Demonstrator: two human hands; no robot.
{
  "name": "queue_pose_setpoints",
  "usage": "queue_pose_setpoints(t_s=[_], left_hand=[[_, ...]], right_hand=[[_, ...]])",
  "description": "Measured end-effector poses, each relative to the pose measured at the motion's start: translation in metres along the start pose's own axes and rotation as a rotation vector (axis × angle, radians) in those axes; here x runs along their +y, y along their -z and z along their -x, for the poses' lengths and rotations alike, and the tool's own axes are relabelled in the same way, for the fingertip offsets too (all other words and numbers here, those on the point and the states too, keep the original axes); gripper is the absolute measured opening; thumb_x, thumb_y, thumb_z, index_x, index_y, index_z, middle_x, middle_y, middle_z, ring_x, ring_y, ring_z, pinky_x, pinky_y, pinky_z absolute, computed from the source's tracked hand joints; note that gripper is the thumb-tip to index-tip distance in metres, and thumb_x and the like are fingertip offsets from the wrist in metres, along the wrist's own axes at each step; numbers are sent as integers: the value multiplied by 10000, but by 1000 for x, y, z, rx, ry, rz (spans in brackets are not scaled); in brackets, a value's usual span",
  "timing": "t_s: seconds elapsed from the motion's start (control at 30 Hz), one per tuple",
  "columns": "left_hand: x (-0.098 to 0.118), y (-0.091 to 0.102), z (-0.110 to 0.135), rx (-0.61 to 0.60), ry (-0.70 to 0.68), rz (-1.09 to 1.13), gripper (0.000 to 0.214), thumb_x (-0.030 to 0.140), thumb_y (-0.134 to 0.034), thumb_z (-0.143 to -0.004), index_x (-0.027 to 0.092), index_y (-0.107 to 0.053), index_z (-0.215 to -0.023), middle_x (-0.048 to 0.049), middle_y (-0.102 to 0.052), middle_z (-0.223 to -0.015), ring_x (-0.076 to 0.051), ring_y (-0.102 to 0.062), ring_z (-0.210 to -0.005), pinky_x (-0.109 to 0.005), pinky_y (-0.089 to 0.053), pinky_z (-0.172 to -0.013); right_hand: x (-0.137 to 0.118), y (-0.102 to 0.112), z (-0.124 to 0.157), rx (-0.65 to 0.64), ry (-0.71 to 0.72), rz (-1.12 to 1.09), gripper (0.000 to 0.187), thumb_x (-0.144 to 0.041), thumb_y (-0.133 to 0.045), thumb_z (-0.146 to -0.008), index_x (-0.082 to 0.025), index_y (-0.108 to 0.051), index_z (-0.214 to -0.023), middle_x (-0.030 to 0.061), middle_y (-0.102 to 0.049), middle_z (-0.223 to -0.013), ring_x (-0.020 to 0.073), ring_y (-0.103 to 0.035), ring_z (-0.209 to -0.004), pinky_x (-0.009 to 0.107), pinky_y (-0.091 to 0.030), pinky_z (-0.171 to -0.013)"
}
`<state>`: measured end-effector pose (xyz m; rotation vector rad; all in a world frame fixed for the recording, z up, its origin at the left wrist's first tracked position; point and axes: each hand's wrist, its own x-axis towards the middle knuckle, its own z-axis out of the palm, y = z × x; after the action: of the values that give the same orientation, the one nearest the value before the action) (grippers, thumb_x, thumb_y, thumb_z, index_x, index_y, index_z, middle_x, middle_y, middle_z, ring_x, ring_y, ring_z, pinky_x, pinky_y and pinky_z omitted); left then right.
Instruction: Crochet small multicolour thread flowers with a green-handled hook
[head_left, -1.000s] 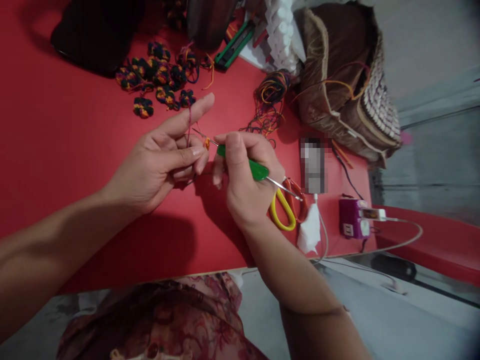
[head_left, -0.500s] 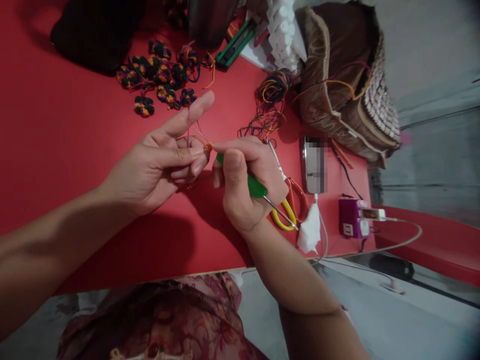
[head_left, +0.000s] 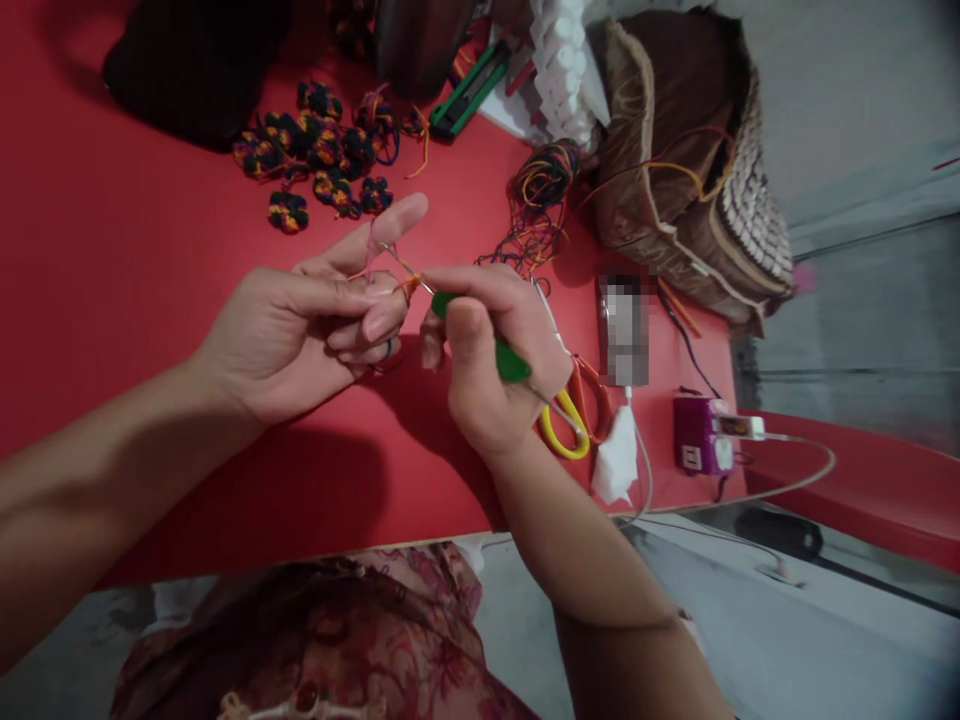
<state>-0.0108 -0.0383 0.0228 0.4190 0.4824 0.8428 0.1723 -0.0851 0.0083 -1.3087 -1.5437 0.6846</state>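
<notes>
My right hand (head_left: 499, 350) is closed around the green handle of a crochet hook (head_left: 513, 362); its thin metal tip points up and left. That tip meets yarn (head_left: 371, 240) that runs over the raised forefinger of my left hand (head_left: 322, 320). Between thumb and fingers my left hand pinches a small orange piece of crochet (head_left: 411, 285), partly hidden by the fingertips. Several finished-looking crocheted flowers (head_left: 288, 212) in dark green, yellow and purple lie beyond my left hand. A tangled skein of multicoloured yarn (head_left: 546, 175) lies beyond my right hand.
Scissors (head_left: 564, 424) with yellow and orange handles lie beside my right wrist on the red table (head_left: 255, 500). Farther right are a phone (head_left: 624, 330) on a cable and a purple power adapter (head_left: 701, 436). A green cutter (head_left: 471, 92) and a brown bag (head_left: 675, 150) stand at the back.
The hook's tip has shifted slightly up and left toward the yarn on my left forefinger. My left hand has turned a little, and a blue yarn loop now shows at its lower fingers.
</notes>
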Motion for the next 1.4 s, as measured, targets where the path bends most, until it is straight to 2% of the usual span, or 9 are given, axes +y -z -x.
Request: queue_pose_setpoints(t_s=[0.13,0.23,0.33,0.6,0.77,0.9,1.0,1.1,1.4], left_hand=[[5,4,-1,18,31,42,693,-14,-631,-830,145,-668,-1503,21,-578,-593,-125,-272,-550,-244,-256,-566],[8,6,-3,18,65,72,570,-2,-637,-822,183,-751,-1349,30,-526,-597,-114,-300,-528,-240,-261,-548],[10,8,-4,38,91,64,563,7,-622,-834,205,-765,-1342,38,-500,-600,-103,-326,-505,-228,-296,-531],[15,6,-6,54,151,141,520,0,-515,-876,181,-781,-1286,33,-447,-534,-114,-354,-432,-196,-353,-442],[18,-3,-5,127,162,175,552,-6,-426,-845,134,-773,-1252,56,-357,-515,-98,-271,-379,-180,-336,-419],[21,-3,-5,153,193,157,518,20,-415,-848,97,-755,-1231,71,-294,-499,-86,-165,-379,-164,-238,-395],[24,3,-6,92,209,131,543,42,-453,-790,43,-742,-1250,91,-240,-527,-84,-56,-434,-181,-150,-398],[26,10,-5,-5,227,96,583,61,-455,-763,-18,-731,-1271,111,-201,-565,-81,-3,-497,-184,-159,-437],[35,19,-4,-118,335,-91,535,147,-505,-751,17,-747,-1210,104,-169,-616,-59,33,-478,-173,-188,-440]], right_hand=[[-3,-6,0,92,-99,-169,284,-693,-697,-1057,-449,-827,-1122,-16,-633,-721,202,-589,-549,423,-631,-656],[-6,-7,-2,100,-153,-237,312,-727,-740,-1022,-428,-821,-1059,-24,-622,-695,185,-541,-507,398,-591,-575],[-7,-8,-3,87,-176,-256,335,-746,-719,-1027,-424,-806,-1059,-27,-642,-699,181,-531,-497,387,-562,-546],[10,-20,-8,138,35,-411,249,-619,-722,-1075,-380,-776,-1031,-51,-600,-615,139,-451,-394,326,-402,-411],[19,-18,-6,85,16,-309,328,-656,-578,-1130,-363,-726,-1107,-23,-627,-673,169,-528,-444,352,-450,-455],[17,-13,-6,84,52,-371,241,-564,-667,-1121,-362,-791,-1077,-37,-627,-663,140,-477,-418,327,-428,-424],[11,-9,-9,59,74,-436,196,-481,-723,-1111,-363,-848,-1017,-47,-613,-624,125,-427,-402,317,-409,-403],[4,-4,-12,14,70,-443,208,-430,-734,-1114,-354,-879,-987,-34,-636,-651,121,-455,-423,319,-430,-413],[-3,11,-16,-106,56,-405,239,-423,-751,-1110,-321,-870,-930,-16,-725,-791,77,-518,-452,281,-490,-477]])
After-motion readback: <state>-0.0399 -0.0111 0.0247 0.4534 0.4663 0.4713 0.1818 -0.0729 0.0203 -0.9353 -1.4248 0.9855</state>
